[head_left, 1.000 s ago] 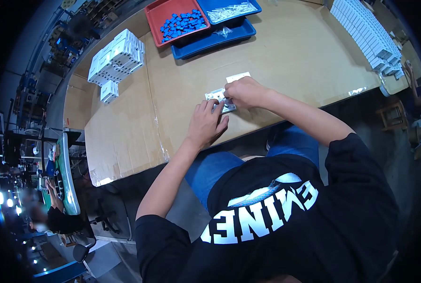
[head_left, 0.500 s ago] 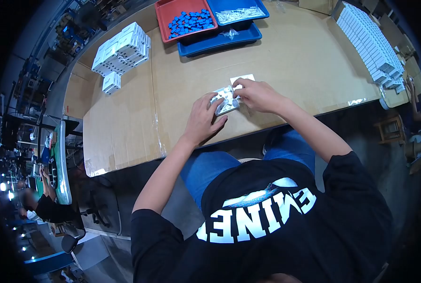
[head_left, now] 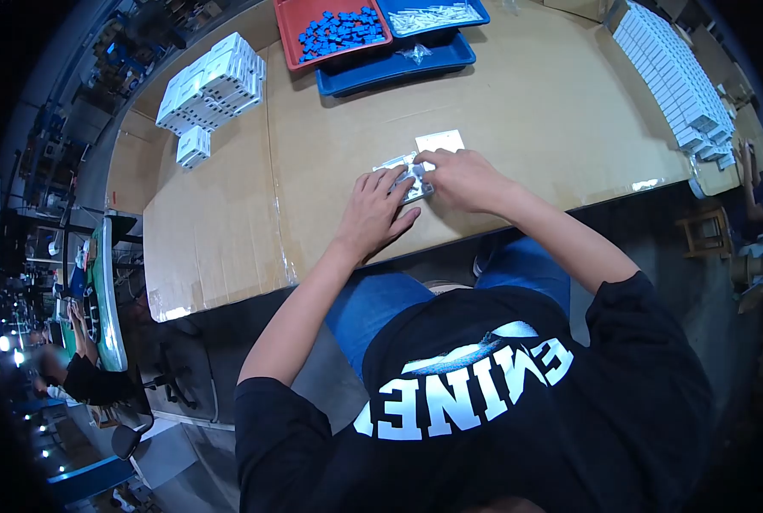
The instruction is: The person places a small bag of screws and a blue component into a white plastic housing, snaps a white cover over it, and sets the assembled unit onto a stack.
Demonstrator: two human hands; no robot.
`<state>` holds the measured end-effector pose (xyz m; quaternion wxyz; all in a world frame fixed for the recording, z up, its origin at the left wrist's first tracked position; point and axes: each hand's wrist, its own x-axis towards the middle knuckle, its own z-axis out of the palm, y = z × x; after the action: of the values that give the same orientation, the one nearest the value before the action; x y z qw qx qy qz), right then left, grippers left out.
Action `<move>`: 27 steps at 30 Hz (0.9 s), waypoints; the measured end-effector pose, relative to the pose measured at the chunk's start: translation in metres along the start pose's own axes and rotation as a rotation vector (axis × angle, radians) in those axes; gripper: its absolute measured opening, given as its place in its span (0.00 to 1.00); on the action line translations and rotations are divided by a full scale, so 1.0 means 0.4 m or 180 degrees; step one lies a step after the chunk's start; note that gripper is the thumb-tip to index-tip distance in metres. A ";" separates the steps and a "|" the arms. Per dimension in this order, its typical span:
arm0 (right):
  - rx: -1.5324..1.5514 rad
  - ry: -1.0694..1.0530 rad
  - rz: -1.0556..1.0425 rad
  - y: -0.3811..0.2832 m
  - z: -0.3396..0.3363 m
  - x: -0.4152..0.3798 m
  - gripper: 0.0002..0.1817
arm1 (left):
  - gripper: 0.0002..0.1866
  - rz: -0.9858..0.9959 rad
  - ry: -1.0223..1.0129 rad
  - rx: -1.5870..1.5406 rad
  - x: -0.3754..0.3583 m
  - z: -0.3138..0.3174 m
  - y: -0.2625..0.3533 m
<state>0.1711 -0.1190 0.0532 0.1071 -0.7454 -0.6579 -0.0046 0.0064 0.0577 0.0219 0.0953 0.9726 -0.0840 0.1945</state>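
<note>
A small white plastic housing [head_left: 415,190] with an open top and parts inside lies on the cardboard-covered table under both hands. From the left, the fingertips of my left hand [head_left: 373,205] rest on the housing and steady it, with the thumb apart along its near side. My right hand [head_left: 462,180] reaches over the right side of the housing. Its index finger and thumb are bent together at the parts inside; whatever is between them is too small to make out. Just beyond my right fingers lies a flat white square plate [head_left: 441,140], partly covered by them.
Blue parts fill a red tray [head_left: 288,34] at the back. Beside it, a blue tray [head_left: 441,30] holds white pins; a lower blue tray [head_left: 373,83] has a clear bag. White boxes are stacked left [head_left: 215,85] and right [head_left: 668,81]. People sit at both sides.
My right hand has turned slightly, its fingers reaching lower over the housing. More of the white plate shows. The view has shifted a little; my left hand stays on the housing.
</note>
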 end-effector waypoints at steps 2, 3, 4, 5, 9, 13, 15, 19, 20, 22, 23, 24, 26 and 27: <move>0.0181 -0.0003 0.0289 0.011 -0.018 0.014 0.13 | 0.28 -0.0047 -0.0033 -0.0119 -0.004 0.005 0.000; 0.0363 0.0006 0.0590 0.014 -0.025 0.019 0.13 | 0.28 -0.0056 -0.0033 -0.0129 -0.005 0.006 0.000; 0.0369 -0.0006 0.0597 0.016 -0.023 0.020 0.13 | 0.28 -0.0112 -0.0004 -0.0219 -0.006 0.006 0.000; 0.0520 0.0130 0.0600 0.017 -0.021 0.019 0.13 | 0.28 -0.0165 0.0019 -0.0310 -0.008 0.006 0.000; 0.0234 0.0325 0.0228 0.031 0.029 0.019 0.14 | 0.29 -0.0185 -0.0013 -0.0328 -0.009 0.011 -0.004; 0.0245 0.0251 0.0187 0.030 0.022 0.027 0.15 | 0.36 -0.0433 0.0294 -0.0516 -0.014 0.009 -0.015; 0.0411 0.0398 0.0330 0.037 -0.002 0.028 0.15 | 0.39 -0.0596 0.0370 -0.0620 -0.026 0.008 -0.029; 0.0887 0.0385 0.0519 0.104 -0.040 0.056 0.13 | 0.46 -0.0842 0.0406 -0.0670 -0.047 -0.006 -0.075; 0.0825 0.0424 0.0471 0.128 -0.048 0.068 0.13 | 0.49 -0.0823 0.0361 -0.0701 -0.044 -0.013 -0.087; 0.0982 0.0293 0.0599 0.174 -0.064 0.109 0.14 | 0.53 -0.0742 0.0197 -0.0690 -0.038 -0.023 -0.107; 0.1200 0.0276 0.0711 0.196 -0.074 0.137 0.14 | 0.52 -0.0716 0.0229 -0.0716 -0.036 -0.021 -0.111; 0.1137 0.0314 0.0669 0.219 -0.086 0.170 0.14 | 0.51 -0.0696 0.0246 -0.0758 -0.035 -0.016 -0.112; 0.1627 0.0519 0.0877 0.275 -0.105 0.246 0.16 | 0.50 -0.0660 0.0225 -0.0737 -0.029 -0.013 -0.115; 0.1754 0.0679 0.0824 0.317 -0.098 0.294 0.16 | 0.50 -0.0649 0.0119 -0.0759 -0.030 -0.010 -0.114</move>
<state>0.3165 -0.0245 0.0894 0.3729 -0.7612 -0.5192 0.1093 0.0033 0.1042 0.0139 0.2309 0.9541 -0.0055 0.1905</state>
